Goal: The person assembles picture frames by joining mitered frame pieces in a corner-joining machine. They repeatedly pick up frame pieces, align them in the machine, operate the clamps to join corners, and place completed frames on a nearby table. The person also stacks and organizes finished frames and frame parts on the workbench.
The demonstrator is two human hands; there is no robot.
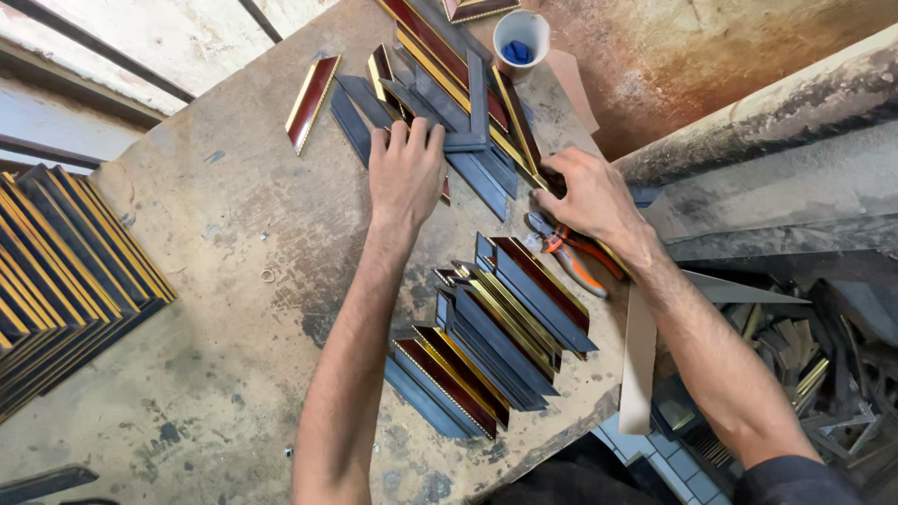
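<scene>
My left hand (405,173) lies flat, fingers spread, pressing on short frame moulding pieces (468,140), dark grey backs up with maroon and gold faces, at the far side of the worn bench (215,309). My right hand (587,194) is curled over the right end of the same cluster, fingertips gripping a moulding piece near its mitred end. Orange-handled pliers (572,254) lie just under my right wrist. A neat stack of cut moulding pieces (496,332) rests near the bench's front edge, between my forearms.
A single maroon and gold piece (311,98) lies apart at the far left. A white cup (520,37) with something blue inside stands at the back. Long mouldings are stacked at the left (65,271). Offcuts fill a bin at the right (823,365).
</scene>
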